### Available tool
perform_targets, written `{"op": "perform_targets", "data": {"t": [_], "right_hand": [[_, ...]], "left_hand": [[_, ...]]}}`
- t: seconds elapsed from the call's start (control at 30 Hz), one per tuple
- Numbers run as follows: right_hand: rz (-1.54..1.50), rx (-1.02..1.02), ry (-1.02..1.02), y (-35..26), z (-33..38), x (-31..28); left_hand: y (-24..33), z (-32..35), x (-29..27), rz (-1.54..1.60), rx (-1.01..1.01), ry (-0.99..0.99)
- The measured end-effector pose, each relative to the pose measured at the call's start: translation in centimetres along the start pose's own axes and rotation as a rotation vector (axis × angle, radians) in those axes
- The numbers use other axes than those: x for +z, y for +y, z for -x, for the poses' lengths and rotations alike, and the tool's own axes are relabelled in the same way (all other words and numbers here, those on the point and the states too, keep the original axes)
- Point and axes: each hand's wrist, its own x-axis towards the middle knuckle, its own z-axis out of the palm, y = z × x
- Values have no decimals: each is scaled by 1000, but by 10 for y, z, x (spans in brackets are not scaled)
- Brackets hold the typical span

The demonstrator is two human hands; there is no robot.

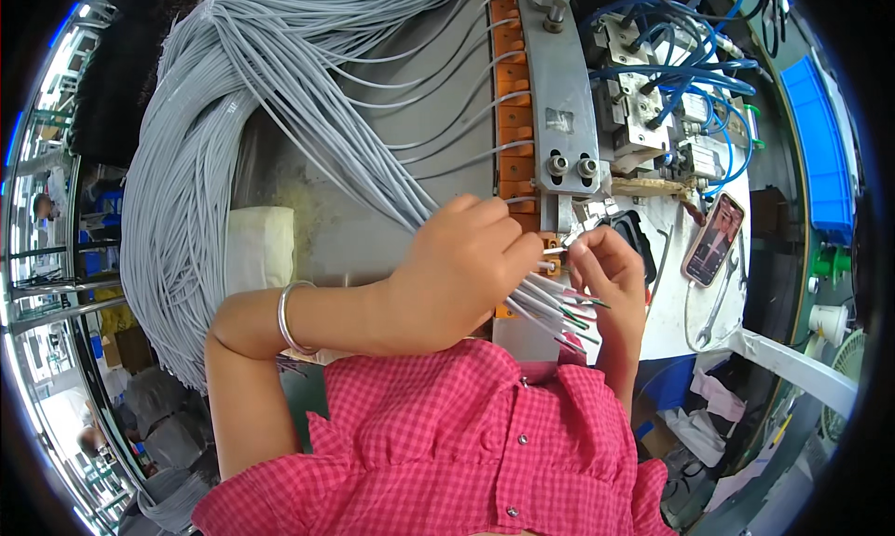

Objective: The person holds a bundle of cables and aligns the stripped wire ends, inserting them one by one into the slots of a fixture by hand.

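My left hand (474, 261) is wrapped round a bundle of grey cables (326, 130). The bundle's stripped ends (559, 308), with thin coloured wires, stick out below the fist. My right hand (608, 268) pinches at the tip of one cable, just below a row of orange blocks (514, 116). Whatever small part lies between its fingertips is too small to make out. Single grey cables run into the orange blocks, which line a thick metal bar (561, 79). Both hands are close together at the lower end of this row.
A large coil of grey cables (172, 191) hangs over the bench's left side, beside a pale cloth-like block (261, 247). To the right are metal valve blocks (639, 103) with blue air hoses, a black tray (636, 233), a phone (714, 240) and a spanner (718, 303).
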Motion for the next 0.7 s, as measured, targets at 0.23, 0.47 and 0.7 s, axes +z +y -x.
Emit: {"op": "perform_targets", "data": {"t": [0.23,0.47,0.7], "right_hand": [[-72,240,-213,-2,-3,-20],[100,-36,9,-14,10,3],[-13,-118,62,-12,13,7]], "left_hand": [[-3,7,9,-59,0,-93],[2,4,3,-17,-43,-78],[1,6,2,77,-20,-55]]}}
